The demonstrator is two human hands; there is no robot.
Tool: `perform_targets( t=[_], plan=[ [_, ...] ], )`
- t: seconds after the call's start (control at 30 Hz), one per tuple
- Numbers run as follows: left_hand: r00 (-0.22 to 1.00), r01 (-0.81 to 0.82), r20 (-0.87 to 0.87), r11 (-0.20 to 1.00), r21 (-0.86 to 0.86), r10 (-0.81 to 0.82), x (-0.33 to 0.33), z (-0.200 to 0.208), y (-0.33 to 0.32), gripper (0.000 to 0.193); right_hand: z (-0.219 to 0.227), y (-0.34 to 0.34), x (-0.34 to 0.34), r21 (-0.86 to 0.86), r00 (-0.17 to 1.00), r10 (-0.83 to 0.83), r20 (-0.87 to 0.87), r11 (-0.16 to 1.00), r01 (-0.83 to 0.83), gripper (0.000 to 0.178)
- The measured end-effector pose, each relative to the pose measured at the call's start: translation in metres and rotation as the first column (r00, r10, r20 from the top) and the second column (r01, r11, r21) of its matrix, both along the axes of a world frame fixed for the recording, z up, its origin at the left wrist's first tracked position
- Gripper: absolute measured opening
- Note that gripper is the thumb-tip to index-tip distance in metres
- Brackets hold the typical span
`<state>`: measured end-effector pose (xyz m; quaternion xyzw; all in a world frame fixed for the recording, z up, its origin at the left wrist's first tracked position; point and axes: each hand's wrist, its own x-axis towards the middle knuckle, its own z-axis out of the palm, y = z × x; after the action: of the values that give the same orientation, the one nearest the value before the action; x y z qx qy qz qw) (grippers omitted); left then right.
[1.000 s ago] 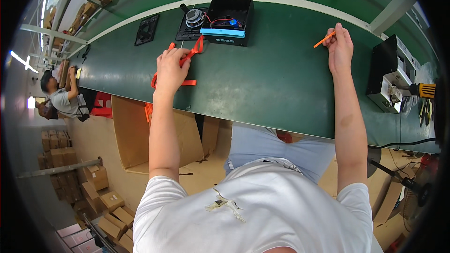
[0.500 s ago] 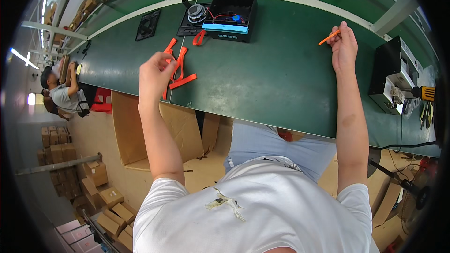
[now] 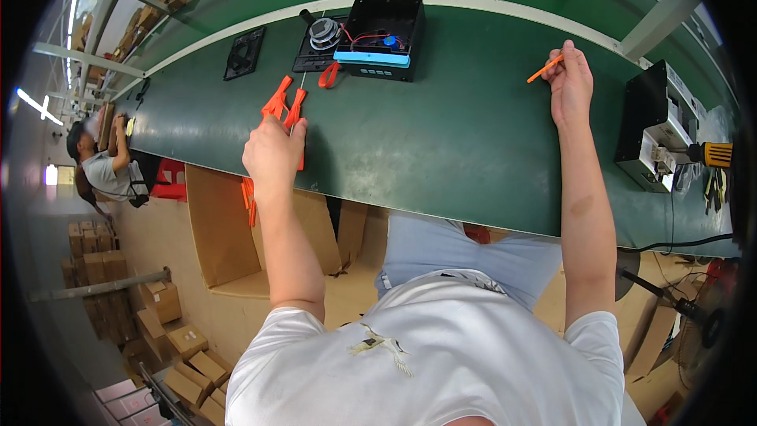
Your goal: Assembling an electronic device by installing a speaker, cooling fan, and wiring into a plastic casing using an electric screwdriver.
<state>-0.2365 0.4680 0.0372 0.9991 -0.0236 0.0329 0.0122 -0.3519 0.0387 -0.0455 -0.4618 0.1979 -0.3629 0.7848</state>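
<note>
My left hand (image 3: 272, 150) is closed over flat orange straps (image 3: 277, 99) near the table's front edge; its fingers hide how many it grips. An orange strap end (image 3: 250, 201) shows past the edge, in front of the cardboard box below. My right hand (image 3: 571, 87), raised at the right, pinches a thin orange strip (image 3: 544, 69) that juts out to the left. Beyond the left hand, an orange loop (image 3: 329, 76) sits beside an open black box-shaped housing (image 3: 394, 24) with a light blue front strip, red wires and a blue part inside. A round speaker (image 3: 325, 33) lies left of it.
A black square panel (image 3: 244, 54) lies far left on the green table (image 3: 441, 142). At the right stands a black-and-metal machine (image 3: 658, 130) near a yellow-handled tool (image 3: 716, 155). An open cardboard box (image 3: 221, 229) is below the front edge. Another person (image 3: 110, 166) sits far left.
My left hand has come down and nearer onto the straps, and their layout has shifted. A strap end now shows past the table edge. My right hand still holds the orange strip.
</note>
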Motion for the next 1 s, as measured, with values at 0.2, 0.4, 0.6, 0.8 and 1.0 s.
perform_targets(
  t=[0.2, 0.4, 0.6, 0.8, 1.0],
  plan=[
    [0.820, 0.471, 0.032, 0.643, -0.604, -0.571, -0.041, 0.043, -0.094, 0.033, 0.005, 0.003, 0.004, -0.038, 0.997, 0.076, 0.002, 0.996, -0.076, 0.027],
    [0.641, 0.642, 0.235, 0.342, -0.686, -0.731, -0.046, -0.017, -0.221, 0.027, 0.004, 0.015, 0.005, -0.127, 0.985, 0.173, 0.010, 0.977, -0.170, 0.024],
    [0.518, 0.287, 0.133, 0.025, -0.958, -0.845, -0.037, -0.063, -0.248, 0.018, 0.005, 0.030, 0.005, -0.313, 0.983, 0.147, -0.106, 0.934, -0.173, 0.019],
    [0.513, 0.148, 0.118, -0.048, -0.988, -0.850, -0.037, -0.062, -0.251, 0.020, 0.007, 0.037, 0.008, -0.321, 0.980, 0.176, -0.095, 0.926, -0.197, 0.019],
    [0.520, 0.126, 0.076, -0.012, -0.992, -0.851, -0.035, -0.063, -0.252, 0.021, 0.006, 0.037, 0.009, -0.312, 0.978, 0.190, -0.081, 0.928, -0.207, 0.019]
  ],
)
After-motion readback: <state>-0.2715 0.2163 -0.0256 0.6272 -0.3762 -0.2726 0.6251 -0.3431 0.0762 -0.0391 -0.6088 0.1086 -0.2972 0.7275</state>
